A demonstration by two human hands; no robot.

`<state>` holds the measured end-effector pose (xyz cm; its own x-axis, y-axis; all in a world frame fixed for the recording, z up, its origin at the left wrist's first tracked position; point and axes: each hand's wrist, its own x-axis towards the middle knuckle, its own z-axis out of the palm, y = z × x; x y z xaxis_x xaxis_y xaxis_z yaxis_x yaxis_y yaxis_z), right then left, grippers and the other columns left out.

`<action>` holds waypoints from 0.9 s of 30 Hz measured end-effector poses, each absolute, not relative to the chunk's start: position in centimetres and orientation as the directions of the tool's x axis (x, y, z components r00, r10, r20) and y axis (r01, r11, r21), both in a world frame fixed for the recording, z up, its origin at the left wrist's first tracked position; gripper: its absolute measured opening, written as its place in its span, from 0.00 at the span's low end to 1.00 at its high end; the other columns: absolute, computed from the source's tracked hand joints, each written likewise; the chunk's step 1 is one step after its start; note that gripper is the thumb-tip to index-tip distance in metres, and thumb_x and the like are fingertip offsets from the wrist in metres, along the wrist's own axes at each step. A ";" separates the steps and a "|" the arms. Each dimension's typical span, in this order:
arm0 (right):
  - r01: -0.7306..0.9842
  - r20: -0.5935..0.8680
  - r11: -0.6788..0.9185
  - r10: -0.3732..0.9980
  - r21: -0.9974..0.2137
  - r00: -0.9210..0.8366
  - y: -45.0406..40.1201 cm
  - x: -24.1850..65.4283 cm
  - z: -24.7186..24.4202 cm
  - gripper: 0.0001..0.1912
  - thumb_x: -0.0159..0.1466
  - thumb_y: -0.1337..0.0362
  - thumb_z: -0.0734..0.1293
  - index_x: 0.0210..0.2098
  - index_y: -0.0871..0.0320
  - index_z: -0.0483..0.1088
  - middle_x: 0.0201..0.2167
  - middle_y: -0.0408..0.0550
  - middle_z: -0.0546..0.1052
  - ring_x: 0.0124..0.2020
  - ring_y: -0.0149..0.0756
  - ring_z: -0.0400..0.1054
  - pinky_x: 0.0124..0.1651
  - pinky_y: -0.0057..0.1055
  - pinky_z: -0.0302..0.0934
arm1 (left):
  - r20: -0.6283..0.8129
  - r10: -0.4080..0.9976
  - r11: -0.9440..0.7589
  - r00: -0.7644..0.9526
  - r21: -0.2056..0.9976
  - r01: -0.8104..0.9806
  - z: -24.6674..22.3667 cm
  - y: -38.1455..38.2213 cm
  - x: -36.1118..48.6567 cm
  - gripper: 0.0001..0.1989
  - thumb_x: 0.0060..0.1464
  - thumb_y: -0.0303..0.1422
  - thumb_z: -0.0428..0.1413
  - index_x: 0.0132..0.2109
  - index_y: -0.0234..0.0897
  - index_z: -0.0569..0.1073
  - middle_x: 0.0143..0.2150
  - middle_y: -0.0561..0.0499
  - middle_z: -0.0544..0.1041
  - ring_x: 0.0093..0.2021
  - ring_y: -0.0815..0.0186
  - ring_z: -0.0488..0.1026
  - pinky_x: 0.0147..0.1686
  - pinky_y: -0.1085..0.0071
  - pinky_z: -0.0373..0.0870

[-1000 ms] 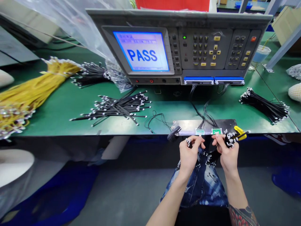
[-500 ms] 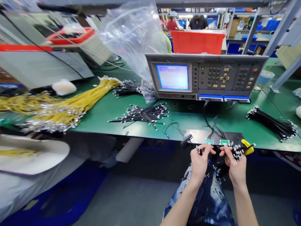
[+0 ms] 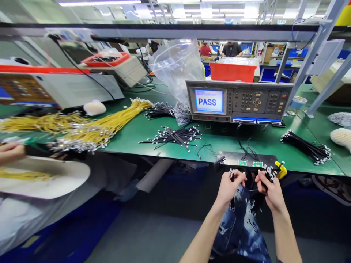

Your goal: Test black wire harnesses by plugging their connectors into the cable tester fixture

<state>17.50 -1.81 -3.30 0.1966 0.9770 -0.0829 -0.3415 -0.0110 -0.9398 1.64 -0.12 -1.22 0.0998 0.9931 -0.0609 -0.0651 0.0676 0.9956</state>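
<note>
Our left hand (image 3: pixel 229 187) and right hand (image 3: pixel 272 193) both grip 1 black cable bundle (image 3: pixel 253 195) w/ white connectors, held just off the worktop (image 3: pixel 128 145) edge. Behind it: 2 green PCBs (image 3: pixel 242 163) on a black mat (image 3: pixel 264 159) (yellow-handled pliers (image 3: pixel 281 170) beside them), 1 tester (image 3: pixel 238 87) showing PASS, 3 more black bundles (image 3: pixel 172 137). A co-worker's hand (image 3: pixel 11 152) shows far left.
</note>
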 end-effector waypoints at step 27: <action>-0.294 -0.008 0.085 0.954 -0.952 0.300 -3.2 17.3 -1.7 0.14 0.60 0.52 0.79 0.33 0.57 0.80 0.15 0.33 0.60 0.15 0.22 0.47 0.18 0.25 0.42 | -0.250 0.731 0.485 0.635 0.845 -0.226 -1.0 -2.4 1.1 0.28 0.57 0.57 0.64 0.38 0.33 0.75 0.23 0.54 0.71 0.19 0.77 0.50 0.18 0.76 0.47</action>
